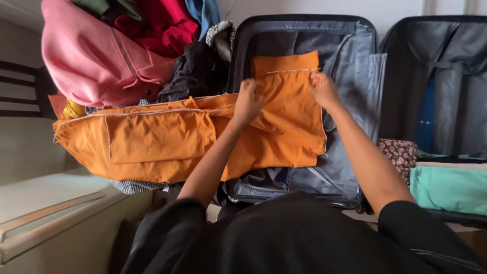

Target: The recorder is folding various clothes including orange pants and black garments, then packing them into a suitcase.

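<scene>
Left hand (247,104): fingertips tucked into a fold of the orange cotton garment with pale stitched seams (167,139), grip contact not readable. Right hand (324,91): fingers curl behind the garment's edge, hidden. Grey-lined open suitcase (350,56): floor mostly covered by the garment, near rim blocked by the person's black-clad body. Second open dark suitcase (446,76): cut by the right and top edges. Pink zipped jacket (96,61) and red cloth (162,25): cropped at the top. Checked fabric (134,186): only a strip shows under the garment. Mint-green folded cloth (449,187): cut at the right edge.
</scene>
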